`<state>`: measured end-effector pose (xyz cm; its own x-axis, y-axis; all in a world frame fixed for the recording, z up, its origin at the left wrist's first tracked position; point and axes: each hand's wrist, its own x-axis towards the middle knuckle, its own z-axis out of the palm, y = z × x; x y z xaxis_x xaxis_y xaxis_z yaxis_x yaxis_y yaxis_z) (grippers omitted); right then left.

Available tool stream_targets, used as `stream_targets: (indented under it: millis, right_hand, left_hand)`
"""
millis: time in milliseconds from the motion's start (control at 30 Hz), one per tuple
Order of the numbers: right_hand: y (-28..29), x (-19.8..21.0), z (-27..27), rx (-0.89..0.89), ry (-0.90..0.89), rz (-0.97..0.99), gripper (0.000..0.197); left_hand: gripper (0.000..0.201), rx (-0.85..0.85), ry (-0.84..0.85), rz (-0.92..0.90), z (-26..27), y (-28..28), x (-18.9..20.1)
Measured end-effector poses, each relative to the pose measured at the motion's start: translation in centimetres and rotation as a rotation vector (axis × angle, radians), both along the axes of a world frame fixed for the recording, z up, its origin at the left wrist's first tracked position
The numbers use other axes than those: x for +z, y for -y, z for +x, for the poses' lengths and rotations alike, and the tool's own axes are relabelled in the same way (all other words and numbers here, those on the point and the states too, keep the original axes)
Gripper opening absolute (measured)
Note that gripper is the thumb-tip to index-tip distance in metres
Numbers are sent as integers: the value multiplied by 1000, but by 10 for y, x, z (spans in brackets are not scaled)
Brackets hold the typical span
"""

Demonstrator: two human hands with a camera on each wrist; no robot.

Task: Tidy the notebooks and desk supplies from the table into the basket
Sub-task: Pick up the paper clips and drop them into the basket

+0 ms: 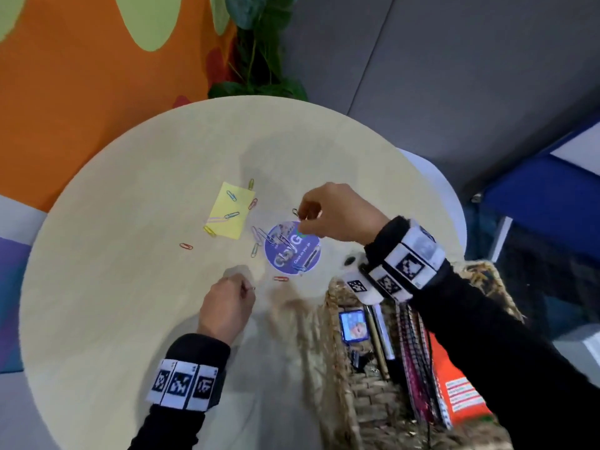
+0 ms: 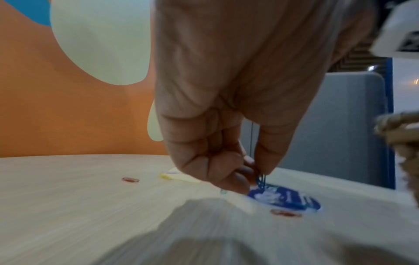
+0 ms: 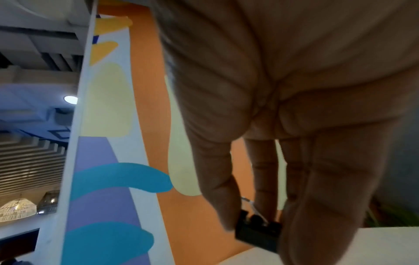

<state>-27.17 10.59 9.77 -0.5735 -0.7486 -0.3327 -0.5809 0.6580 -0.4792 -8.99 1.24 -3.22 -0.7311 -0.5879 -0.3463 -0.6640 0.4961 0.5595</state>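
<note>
Paper clips [image 1: 258,236]: scattered loose on the table [image 1: 130,287], some on the yellow note [image 1: 227,211], some on the round sticker [image 1: 293,247], a red one [image 1: 186,246] lying apart. Light, thin, springy wire, flat on the wood; judged slippery and hard to lift, best taken by a fingertip pinch on the rounded end or slid to an edge.
Binder clip [image 3: 258,233]: small, black, stiff metal; judged easy to hold by its body or wire handles.
Note and sticker: flat, thin, limp; probably need a nail under an edge.
Left hand [image 1: 227,308]: low over the table near the sticker, knuckles up, wrist bent down. Fingers [image 2: 231,172] are bunched against the thumb, pinching blue clips [image 2: 260,181] that hang below the tips.
Right hand [image 1: 337,214]: raised above the sticker's far edge, palm down. Thumb and fingers [image 3: 217,188] close on the binder clip, held off the table.
Basket [image 1: 337,358]: at the table's near right edge, already holding notebooks [image 1: 418,362], pens and a small card. Both hands are close to it.
</note>
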Motion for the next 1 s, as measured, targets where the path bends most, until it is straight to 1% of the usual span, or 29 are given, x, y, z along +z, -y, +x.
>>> stream_targets:
  millis: [67,100,200,267,333,400,433,600,667,733,800,900,1000]
  right_hand:
    - [-46,7,20,72,2,-18,14]
    - [-67,4,29,116,7,23,15]
    - [-117,-29,53,239,30,273,15]
    - [-137,-54,64,273,36,427,19]
    - [-147,-76,73,335,4,571,23]
    - [-150,-91,80,393,-34,636,24]
    - [-150,-96,83,397,-51,636,25]
    - [-151,-108,90,357,-92,605,25]
    - [-154,-105,87,325,-96,555,26]
    - [-161,-94,78,260,-107,485,26]
    - [-175,-78,66,109,-135,360,22]
    - [-206,-55,56,-135,-202,137,21]
    - [-233,-40,59,-288,-216,-25,20]
  left_hand:
    - [11,-33,-27,36,3,-12,5]
    - [12,-46,-49,47,5,-18,8]
    - [17,-80,-125,98,10,-41,26]
    - [14,-117,-184,123,14,-56,38]
    - [10,-177,-242,131,17,-69,48]
    - [5,-267,-259,138,19,-83,58]
    - [4,-321,-256,139,19,-90,63]
    - [11,-578,-244,120,18,-130,83]
    - [15,-701,-184,75,12,-145,83]
    - [23,-785,-102,55,4,-158,79]
    - [28,-839,-12,35,-6,-171,70]
    - [27,-939,139,-45,-19,-193,57]
    - [20,-1153,375,-177,-26,-208,54]
